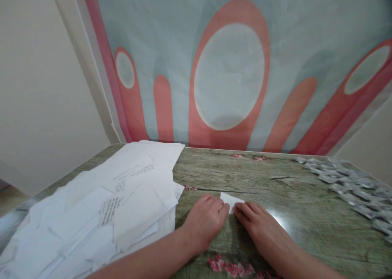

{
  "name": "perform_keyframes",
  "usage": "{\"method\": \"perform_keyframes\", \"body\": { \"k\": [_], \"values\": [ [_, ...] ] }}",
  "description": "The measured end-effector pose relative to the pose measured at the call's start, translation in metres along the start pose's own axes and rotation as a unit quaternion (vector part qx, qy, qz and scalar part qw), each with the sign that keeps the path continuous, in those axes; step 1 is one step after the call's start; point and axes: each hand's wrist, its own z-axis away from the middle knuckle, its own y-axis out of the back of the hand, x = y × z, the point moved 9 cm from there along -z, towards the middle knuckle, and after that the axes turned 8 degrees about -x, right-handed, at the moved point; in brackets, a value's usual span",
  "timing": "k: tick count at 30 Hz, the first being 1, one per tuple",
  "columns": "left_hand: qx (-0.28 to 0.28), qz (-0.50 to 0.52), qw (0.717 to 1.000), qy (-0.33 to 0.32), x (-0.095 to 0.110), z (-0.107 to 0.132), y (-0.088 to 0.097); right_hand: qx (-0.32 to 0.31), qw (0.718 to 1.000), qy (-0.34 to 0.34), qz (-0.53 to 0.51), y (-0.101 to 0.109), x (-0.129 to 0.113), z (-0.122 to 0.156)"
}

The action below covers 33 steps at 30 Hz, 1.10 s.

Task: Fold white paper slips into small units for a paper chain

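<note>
A small folded white piece of paper (230, 200) lies on the green wood-patterned table (275, 193). My left hand (204, 220) rests on its left side with fingers curled and fingertips pressing the paper. My right hand (259, 226) lies to the right, fingers stretched flat with their tips on the paper's near edge. Most of the paper is hidden under the fingers.
A loose heap of white paper sheets and strips (101, 213), some with printed text, covers the left of the table. Several small grey folded pieces (352, 185) lie in rows at the right. A curtain with red and grey shapes (229, 75) hangs behind.
</note>
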Motion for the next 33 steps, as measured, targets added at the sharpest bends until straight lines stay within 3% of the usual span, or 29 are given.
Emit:
{"method": "perform_keyframes", "body": {
  "k": [4,20,33],
  "values": [
    [0.010,0.006,0.999,-0.037,0.004,0.001,0.001,0.020,0.999,0.025,-0.012,0.001,0.000,0.000],
    [0.009,-0.006,0.999,-0.041,0.007,0.002,-0.003,0.024,0.996,0.050,-0.068,0.009,0.004,-0.006],
    [-0.019,0.009,1.000,-0.023,0.009,0.004,-0.006,0.040,0.987,0.057,-0.146,-0.002,0.011,-0.004]
  ]
}}
